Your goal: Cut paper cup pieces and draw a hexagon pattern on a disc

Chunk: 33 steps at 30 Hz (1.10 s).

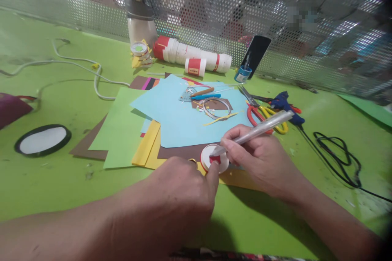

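My left hand [180, 191] presses down on a small white paper cup [213, 159] with a red band, lying on the coloured paper near the table's front; its fingers are closed around the cup's edge. My right hand [260, 159] grips a silver pen [260, 128] like a pencil. The pen's tip touches the cup's white bottom. A ring shows on my left hand.
Coloured paper sheets [183, 118] are spread mid-table. Red and yellow scissors [263, 114], a blue glue gun [286, 104] with black cord [337, 151], a stack of cups [190, 55], a tape roll [139, 51], a black-rimmed white oval [43, 140] and a white cable [76, 65] lie around. Perforated metal screen [214, 4] behind.
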Motion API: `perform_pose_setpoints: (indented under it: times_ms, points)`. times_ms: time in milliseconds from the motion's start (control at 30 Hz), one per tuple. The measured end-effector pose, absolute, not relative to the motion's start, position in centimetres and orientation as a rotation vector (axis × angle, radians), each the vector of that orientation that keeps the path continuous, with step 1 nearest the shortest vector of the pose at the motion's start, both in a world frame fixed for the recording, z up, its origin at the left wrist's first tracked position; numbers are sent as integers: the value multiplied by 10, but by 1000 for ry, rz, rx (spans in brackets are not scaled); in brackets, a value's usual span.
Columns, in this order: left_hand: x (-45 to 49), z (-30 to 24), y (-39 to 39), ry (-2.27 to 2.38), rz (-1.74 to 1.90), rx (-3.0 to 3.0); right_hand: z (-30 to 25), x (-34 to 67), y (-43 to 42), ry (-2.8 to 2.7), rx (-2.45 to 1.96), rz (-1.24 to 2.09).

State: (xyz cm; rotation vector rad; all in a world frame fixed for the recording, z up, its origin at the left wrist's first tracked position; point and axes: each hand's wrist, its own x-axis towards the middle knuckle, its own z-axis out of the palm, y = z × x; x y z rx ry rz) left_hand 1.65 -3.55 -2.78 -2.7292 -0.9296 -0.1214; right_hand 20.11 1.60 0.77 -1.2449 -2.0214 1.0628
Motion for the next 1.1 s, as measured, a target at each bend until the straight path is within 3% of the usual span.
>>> perform_pose_setpoints:
  times_ms: [1100]
  points:
    - [16,-25,-39,-988,-113,-2763,9,200,14,-2031,-1257,1046]
